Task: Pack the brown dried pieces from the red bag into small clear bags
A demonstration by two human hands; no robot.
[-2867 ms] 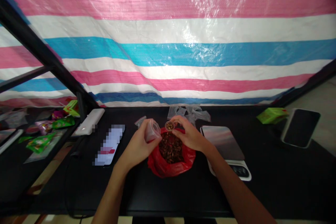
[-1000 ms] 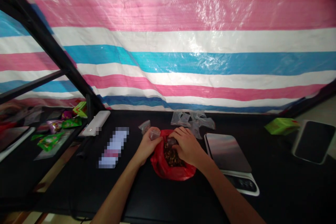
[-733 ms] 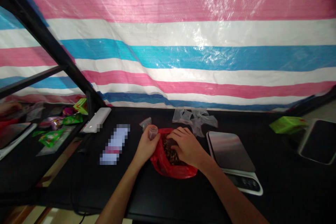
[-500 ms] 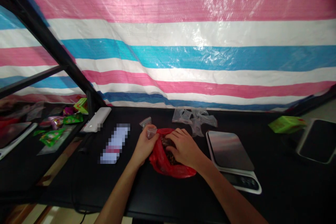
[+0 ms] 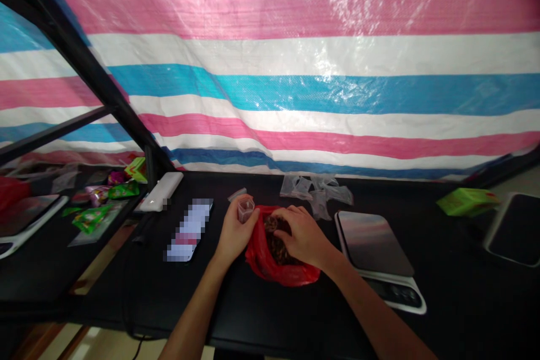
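left hand [image 5: 234, 233] grips small clear bag [image 5: 245, 210]; right hand [image 5: 302, 238] beside it, curled into red bag [image 5: 274, 261], grasp hidden.

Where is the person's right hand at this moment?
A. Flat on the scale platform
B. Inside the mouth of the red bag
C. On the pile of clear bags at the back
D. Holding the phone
B: the right hand reaches into the open red bag, over the brown contents, with the scale untouched beside it.

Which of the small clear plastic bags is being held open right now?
The small clear bag in the left hand, mouth up beside the red bag. The other clear bags lie flat behind it.
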